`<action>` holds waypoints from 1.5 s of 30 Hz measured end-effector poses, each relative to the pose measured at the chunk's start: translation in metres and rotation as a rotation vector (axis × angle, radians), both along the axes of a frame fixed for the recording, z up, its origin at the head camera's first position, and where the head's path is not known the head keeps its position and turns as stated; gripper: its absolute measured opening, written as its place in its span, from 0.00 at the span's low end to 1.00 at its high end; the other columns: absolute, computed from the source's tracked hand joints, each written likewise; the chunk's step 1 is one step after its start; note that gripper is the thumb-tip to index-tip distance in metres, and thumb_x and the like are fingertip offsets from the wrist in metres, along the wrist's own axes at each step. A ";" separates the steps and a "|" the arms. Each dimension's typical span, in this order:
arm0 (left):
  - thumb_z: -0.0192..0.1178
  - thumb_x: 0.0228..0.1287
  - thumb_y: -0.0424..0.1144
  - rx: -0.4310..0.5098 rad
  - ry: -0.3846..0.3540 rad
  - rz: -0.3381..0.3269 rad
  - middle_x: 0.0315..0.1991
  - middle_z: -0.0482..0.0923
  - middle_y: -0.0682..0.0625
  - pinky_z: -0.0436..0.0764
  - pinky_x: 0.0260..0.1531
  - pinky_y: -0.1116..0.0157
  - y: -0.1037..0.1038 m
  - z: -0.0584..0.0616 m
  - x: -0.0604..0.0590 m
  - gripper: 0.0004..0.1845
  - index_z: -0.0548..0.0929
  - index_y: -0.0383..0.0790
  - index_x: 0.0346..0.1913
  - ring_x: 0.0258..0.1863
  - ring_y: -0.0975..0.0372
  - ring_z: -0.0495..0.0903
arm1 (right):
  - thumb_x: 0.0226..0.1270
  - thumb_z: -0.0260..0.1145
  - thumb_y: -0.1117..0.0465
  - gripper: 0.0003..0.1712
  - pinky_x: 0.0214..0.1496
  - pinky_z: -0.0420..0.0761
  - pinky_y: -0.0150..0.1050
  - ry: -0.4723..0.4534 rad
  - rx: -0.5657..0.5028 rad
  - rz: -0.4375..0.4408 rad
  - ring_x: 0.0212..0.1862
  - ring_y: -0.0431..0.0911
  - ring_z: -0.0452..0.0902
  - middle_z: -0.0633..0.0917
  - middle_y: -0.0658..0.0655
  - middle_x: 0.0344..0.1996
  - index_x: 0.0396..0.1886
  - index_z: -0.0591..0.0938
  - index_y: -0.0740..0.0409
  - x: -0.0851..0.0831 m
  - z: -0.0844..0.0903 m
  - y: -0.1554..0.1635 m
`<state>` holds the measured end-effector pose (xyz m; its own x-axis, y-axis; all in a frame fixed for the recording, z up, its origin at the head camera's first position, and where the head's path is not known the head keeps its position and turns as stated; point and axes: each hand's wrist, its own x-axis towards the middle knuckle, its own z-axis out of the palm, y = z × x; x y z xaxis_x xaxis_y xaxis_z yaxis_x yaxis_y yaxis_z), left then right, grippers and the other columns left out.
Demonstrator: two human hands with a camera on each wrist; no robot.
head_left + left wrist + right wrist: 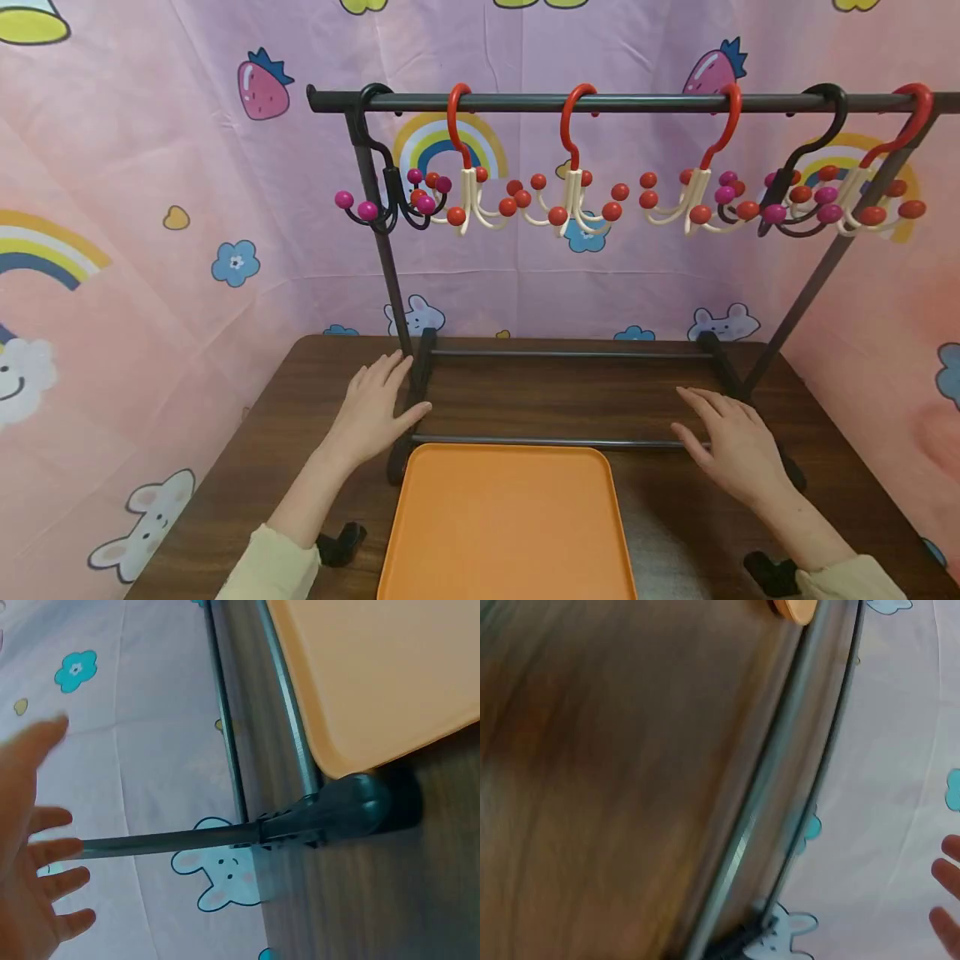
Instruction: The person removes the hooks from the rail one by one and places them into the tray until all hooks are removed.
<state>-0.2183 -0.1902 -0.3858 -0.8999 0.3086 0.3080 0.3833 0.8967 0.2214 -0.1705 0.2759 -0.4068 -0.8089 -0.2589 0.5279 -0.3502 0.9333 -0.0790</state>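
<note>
Start position: left hand (372, 410) and right hand (731, 442) flat, fingers relaxed, empty, flanking orange tray (507, 525) at 6 o'clock on bench (247, 467); multi-prong hooks (576, 179) on rail (637, 102) at 12; next move likely needs an upward reach.

The head view looks forward and down at the rack (570, 102). Both wrist views sit close above the table (360, 900) beside the rack's base, sharing the tray (390, 667).

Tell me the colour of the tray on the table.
The tray is orange, clearest in the head view.
</note>
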 end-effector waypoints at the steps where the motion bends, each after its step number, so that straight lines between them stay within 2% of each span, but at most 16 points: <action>1: 0.55 0.58 0.59 0.023 0.009 0.006 0.65 0.59 0.37 0.54 0.62 0.43 -0.001 0.003 -0.002 0.39 0.61 0.36 0.66 0.65 0.44 0.57 | 0.52 0.68 0.55 0.30 0.52 0.68 0.57 0.015 -0.002 -0.001 0.48 0.60 0.74 0.78 0.62 0.48 0.55 0.73 0.58 0.000 0.004 0.003; 7: 0.56 0.62 0.49 0.181 0.047 0.071 0.56 0.68 0.36 0.70 0.54 0.47 -0.007 0.020 -0.019 0.31 0.65 0.32 0.62 0.56 0.45 0.68 | 0.49 0.67 0.60 0.21 0.32 0.75 0.53 0.172 0.008 0.007 0.30 0.58 0.77 0.81 0.62 0.36 0.46 0.79 0.60 -0.006 0.036 0.021; 10: 0.56 0.62 0.46 0.286 0.090 0.097 0.53 0.70 0.37 0.74 0.50 0.49 -0.010 0.028 -0.028 0.28 0.67 0.32 0.59 0.53 0.46 0.71 | 0.48 0.67 0.62 0.18 0.22 0.72 0.48 0.263 -0.001 0.014 0.21 0.51 0.73 0.81 0.59 0.28 0.41 0.80 0.60 -0.012 0.057 0.029; 13: 0.57 0.61 0.44 0.395 0.148 0.114 0.50 0.72 0.39 0.76 0.46 0.50 -0.012 0.038 -0.037 0.25 0.69 0.32 0.57 0.49 0.47 0.74 | 0.47 0.65 0.65 0.13 0.20 0.67 0.44 0.306 -0.045 0.014 0.19 0.48 0.70 0.79 0.58 0.22 0.37 0.81 0.62 -0.018 0.079 0.035; 19: 0.59 0.60 0.39 0.586 0.221 0.117 0.49 0.73 0.39 0.79 0.46 0.56 -0.010 0.055 -0.056 0.24 0.70 0.32 0.57 0.48 0.49 0.77 | 0.60 0.57 0.65 0.12 0.31 0.70 0.53 0.200 -0.178 -0.090 0.32 0.60 0.74 0.80 0.69 0.31 0.41 0.77 0.69 -0.024 0.119 0.046; 23: 0.61 0.58 0.37 0.675 0.257 0.129 0.49 0.74 0.40 0.79 0.46 0.57 -0.009 0.062 -0.066 0.25 0.69 0.34 0.58 0.47 0.51 0.78 | 0.64 0.53 0.62 0.16 0.31 0.70 0.55 0.160 -0.209 -0.183 0.34 0.64 0.72 0.79 0.72 0.37 0.44 0.76 0.71 -0.028 0.142 0.053; 24: 0.62 0.57 0.37 0.693 0.262 0.128 0.49 0.74 0.40 0.79 0.45 0.57 -0.009 0.063 -0.069 0.26 0.69 0.35 0.59 0.47 0.51 0.79 | 0.64 0.53 0.62 0.16 0.30 0.70 0.53 0.174 -0.216 -0.194 0.34 0.64 0.72 0.78 0.73 0.37 0.44 0.76 0.71 -0.029 0.147 0.054; 26: 0.63 0.56 0.37 0.721 0.265 0.127 0.49 0.75 0.40 0.79 0.45 0.56 -0.008 0.067 -0.073 0.27 0.69 0.36 0.59 0.46 0.51 0.79 | 0.64 0.52 0.62 0.17 0.32 0.71 0.37 0.193 -0.250 -0.220 0.37 0.64 0.71 0.78 0.72 0.38 0.44 0.75 0.72 -0.032 0.156 0.058; 28: 0.62 0.56 0.38 0.733 0.258 0.132 0.49 0.75 0.40 0.79 0.45 0.56 -0.006 0.070 -0.078 0.28 0.69 0.38 0.60 0.46 0.52 0.80 | 0.64 0.51 0.61 0.18 0.31 0.63 0.26 0.208 -0.290 -0.257 0.39 0.64 0.70 0.76 0.72 0.41 0.45 0.75 0.73 -0.035 0.166 0.061; 31: 0.63 0.57 0.39 0.761 0.238 0.145 0.48 0.75 0.40 0.79 0.45 0.58 -0.003 0.076 -0.083 0.27 0.69 0.39 0.60 0.45 0.53 0.80 | 0.65 0.49 0.59 0.21 0.32 0.55 0.21 0.184 -0.368 -0.330 0.44 0.57 0.67 0.71 0.68 0.49 0.50 0.74 0.72 -0.040 0.184 0.065; 35: 0.62 0.57 0.37 0.803 0.237 0.158 0.47 0.75 0.40 0.79 0.46 0.61 0.003 0.081 -0.086 0.24 0.71 0.39 0.58 0.44 0.54 0.80 | 0.66 0.46 0.56 0.25 0.43 0.61 0.28 0.142 -0.491 -0.415 0.48 0.39 0.60 0.68 0.60 0.55 0.59 0.68 0.64 -0.052 0.207 0.067; 36: 0.62 0.57 0.35 0.807 0.244 0.160 0.46 0.75 0.40 0.80 0.45 0.61 0.004 0.081 -0.087 0.23 0.71 0.39 0.57 0.44 0.54 0.80 | 0.66 0.46 0.54 0.26 0.42 0.61 0.28 0.125 -0.517 -0.435 0.48 0.37 0.60 0.68 0.57 0.55 0.61 0.66 0.61 -0.055 0.212 0.068; 39: 0.60 0.58 0.32 0.806 0.273 0.169 0.45 0.76 0.39 0.80 0.45 0.61 0.008 0.081 -0.088 0.20 0.73 0.36 0.55 0.44 0.53 0.80 | 0.67 0.46 0.51 0.27 0.52 0.64 0.27 0.097 -0.614 -0.448 0.55 0.38 0.62 0.66 0.44 0.55 0.65 0.60 0.50 -0.065 0.225 0.070; 41: 0.59 0.59 0.32 0.806 0.283 0.177 0.44 0.76 0.39 0.80 0.45 0.60 0.009 0.081 -0.089 0.19 0.73 0.36 0.54 0.44 0.53 0.80 | 0.67 0.47 0.48 0.28 0.55 0.66 0.25 0.064 -0.652 -0.466 0.58 0.38 0.62 0.65 0.38 0.54 0.66 0.58 0.45 -0.069 0.234 0.071; 43: 0.58 0.59 0.31 0.810 0.284 0.183 0.44 0.76 0.39 0.80 0.46 0.59 0.011 0.080 -0.091 0.18 0.73 0.36 0.54 0.44 0.53 0.79 | 0.67 0.47 0.45 0.27 0.55 0.68 0.27 0.018 -0.703 -0.489 0.59 0.39 0.62 0.64 0.34 0.51 0.65 0.58 0.40 -0.071 0.241 0.071; 45: 0.58 0.59 0.31 0.814 0.280 0.188 0.43 0.77 0.39 0.79 0.46 0.59 0.012 0.080 -0.092 0.18 0.74 0.36 0.54 0.43 0.52 0.79 | 0.67 0.47 0.44 0.23 0.45 0.73 0.25 -0.009 -0.754 -0.521 0.48 0.34 0.65 0.64 0.31 0.45 0.61 0.60 0.35 -0.072 0.247 0.071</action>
